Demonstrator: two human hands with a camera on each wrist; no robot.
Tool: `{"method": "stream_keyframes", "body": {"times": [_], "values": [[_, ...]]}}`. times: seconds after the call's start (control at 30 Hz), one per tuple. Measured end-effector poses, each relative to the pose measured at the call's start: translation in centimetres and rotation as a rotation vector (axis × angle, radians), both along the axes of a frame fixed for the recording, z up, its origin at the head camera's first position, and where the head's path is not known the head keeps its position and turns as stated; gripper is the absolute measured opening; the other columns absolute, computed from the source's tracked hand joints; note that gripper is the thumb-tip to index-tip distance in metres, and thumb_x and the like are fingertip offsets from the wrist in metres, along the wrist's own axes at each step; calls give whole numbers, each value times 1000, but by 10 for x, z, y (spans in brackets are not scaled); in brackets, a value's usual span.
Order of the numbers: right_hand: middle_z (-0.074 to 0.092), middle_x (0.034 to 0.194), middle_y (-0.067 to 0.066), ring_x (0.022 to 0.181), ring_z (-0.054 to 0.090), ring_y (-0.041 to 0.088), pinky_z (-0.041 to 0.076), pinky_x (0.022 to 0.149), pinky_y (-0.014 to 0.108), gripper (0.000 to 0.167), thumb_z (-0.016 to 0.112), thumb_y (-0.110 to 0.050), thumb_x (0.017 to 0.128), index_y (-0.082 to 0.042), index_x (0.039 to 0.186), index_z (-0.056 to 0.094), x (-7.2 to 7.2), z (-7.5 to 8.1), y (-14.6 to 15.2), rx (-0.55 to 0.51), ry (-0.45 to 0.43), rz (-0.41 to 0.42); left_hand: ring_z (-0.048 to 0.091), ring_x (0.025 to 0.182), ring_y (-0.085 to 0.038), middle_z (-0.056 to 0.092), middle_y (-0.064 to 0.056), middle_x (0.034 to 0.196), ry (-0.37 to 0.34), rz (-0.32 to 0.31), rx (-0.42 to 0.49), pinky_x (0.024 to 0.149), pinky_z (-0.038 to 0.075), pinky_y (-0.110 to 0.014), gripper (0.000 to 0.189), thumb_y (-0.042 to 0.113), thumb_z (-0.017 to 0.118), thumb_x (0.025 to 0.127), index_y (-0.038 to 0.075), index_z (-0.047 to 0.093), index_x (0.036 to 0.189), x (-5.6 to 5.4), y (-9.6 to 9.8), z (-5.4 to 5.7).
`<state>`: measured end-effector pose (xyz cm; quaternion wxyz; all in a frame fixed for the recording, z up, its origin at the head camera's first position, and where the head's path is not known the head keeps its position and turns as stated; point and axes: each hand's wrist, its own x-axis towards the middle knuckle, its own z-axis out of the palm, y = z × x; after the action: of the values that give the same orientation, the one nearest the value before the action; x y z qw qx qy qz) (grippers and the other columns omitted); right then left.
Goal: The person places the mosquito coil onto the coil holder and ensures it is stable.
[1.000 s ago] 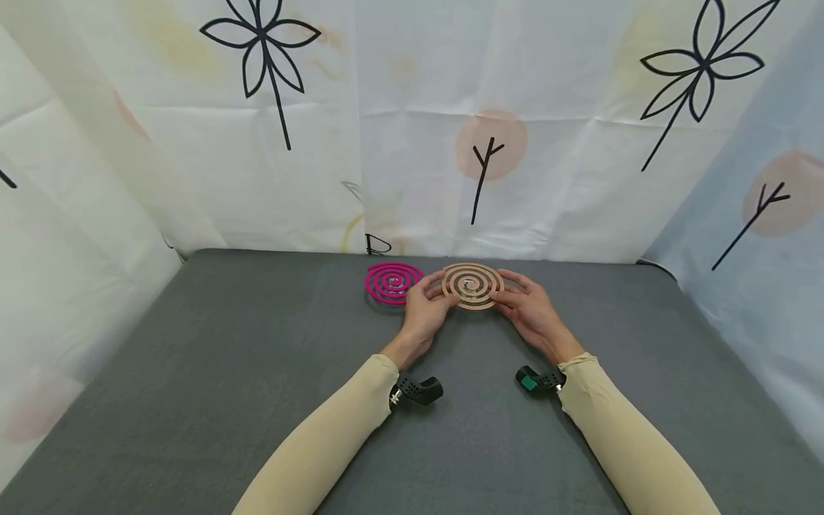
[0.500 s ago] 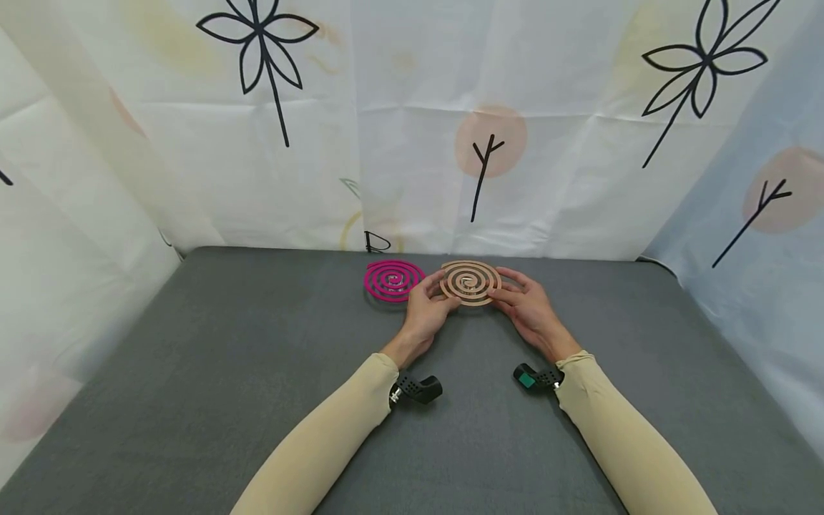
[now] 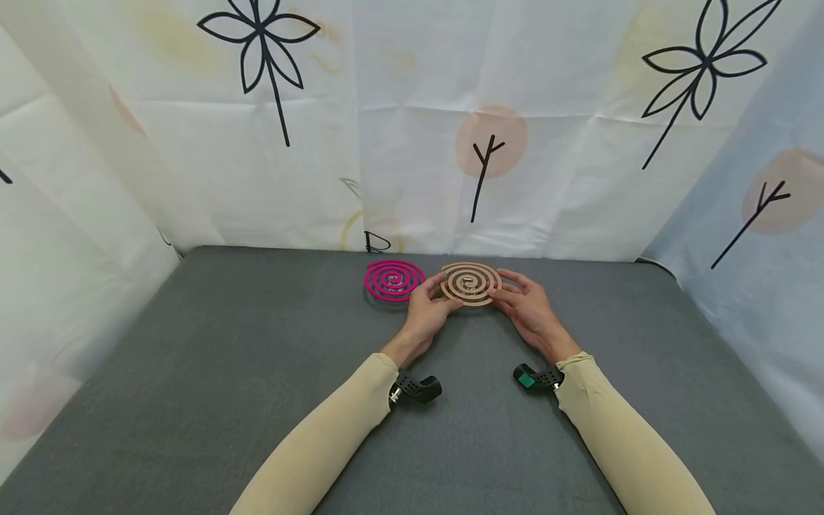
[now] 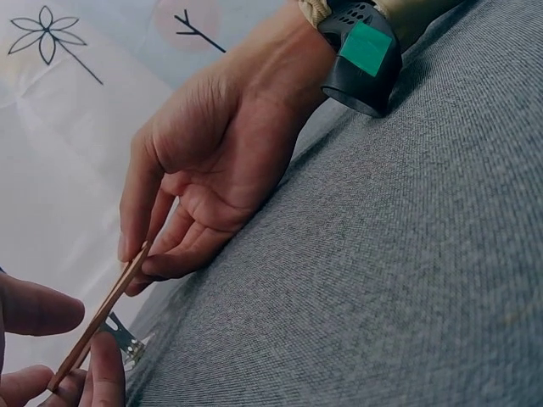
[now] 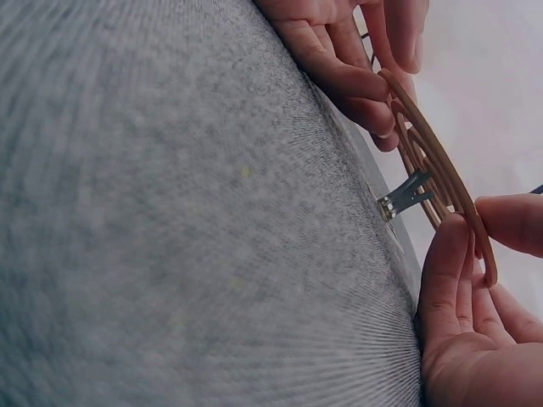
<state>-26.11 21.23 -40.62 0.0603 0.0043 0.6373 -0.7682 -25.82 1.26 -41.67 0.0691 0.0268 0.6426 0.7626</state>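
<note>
A tan mosquito coil (image 3: 471, 294) is held nearly level close over the far part of the table, between both hands. My left hand (image 3: 425, 315) pinches its left edge, thumb on the near side. On the opposite edge my right hand (image 3: 533, 316) grips it with thumb above and fingers beneath, as the right wrist view shows. Under the coil's middle stands a small metal coil stand (image 5: 407, 195), its upright prongs reaching up to the spiral. A pink mosquito coil (image 3: 390, 295) sits just left of my left hand, its right edge partly behind the fingers.
Grey cloth covers the table (image 3: 270, 372). A white printed curtain (image 3: 412, 164) hangs right behind its far edge, with more curtain on both sides. Each wrist wears a black camera mount, the left one (image 3: 421, 390) and the right one (image 3: 537, 378), low over the cloth.
</note>
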Motion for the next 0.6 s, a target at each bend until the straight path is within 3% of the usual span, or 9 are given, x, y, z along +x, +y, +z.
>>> {"method": "stream_keyframes", "body": {"times": [0.27, 0.6], "values": [[61, 116, 10, 102, 66, 12, 55, 88, 23, 66, 57, 10, 98, 5, 157, 27, -1, -2, 1, 3, -3, -6, 64, 105, -20, 54, -20, 142, 13, 10, -27, 77, 53, -21, 65, -8, 68, 90, 1, 46, 150, 0, 1, -2], [63, 116, 11, 102, 66, 12, 55, 91, 26, 68, 60, 8, 98, 4, 157, 26, -2, -1, 1, 25, -2, -2, 65, 109, -22, 53, -20, 143, 15, 13, -44, 83, 54, -26, 65, -8, 69, 90, 3, 46, 150, 0, 2, -1]]}}
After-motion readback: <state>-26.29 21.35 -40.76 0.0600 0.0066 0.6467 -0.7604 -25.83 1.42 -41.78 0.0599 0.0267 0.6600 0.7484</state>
